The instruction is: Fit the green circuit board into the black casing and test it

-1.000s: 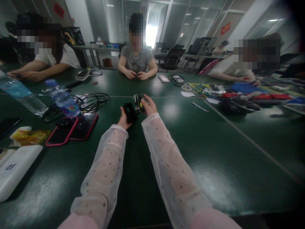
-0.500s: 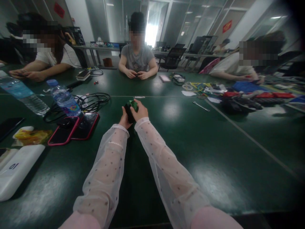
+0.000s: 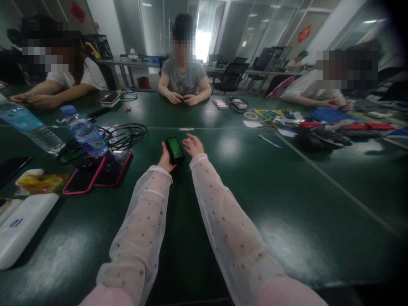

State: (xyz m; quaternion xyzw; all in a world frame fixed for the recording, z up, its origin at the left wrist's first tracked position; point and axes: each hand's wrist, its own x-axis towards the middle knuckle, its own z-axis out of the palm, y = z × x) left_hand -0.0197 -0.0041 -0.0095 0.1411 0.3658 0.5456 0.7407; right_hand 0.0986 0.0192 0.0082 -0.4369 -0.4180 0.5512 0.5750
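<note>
The green circuit board [image 3: 175, 148] sits in a black case [image 3: 177, 161], cradled by the left hand [image 3: 166, 159] above the table [image 3: 236, 221]; it looks light and rigid but delicate, best held by the case's sides. The right hand [image 3: 194, 146] is beside it, fingers loosely spread.

Left hand [image 3: 166, 158]: holding black case [image 3: 180, 160], green board [image 3: 175, 148] inside. Right hand [image 3: 194, 145]: empty, at case's three o'clock.

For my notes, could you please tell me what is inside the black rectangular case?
A green circuit board sits inside the black rectangular case, its speckled face showing. Whatever lies beneath the board is covered and cannot be seen.
</note>
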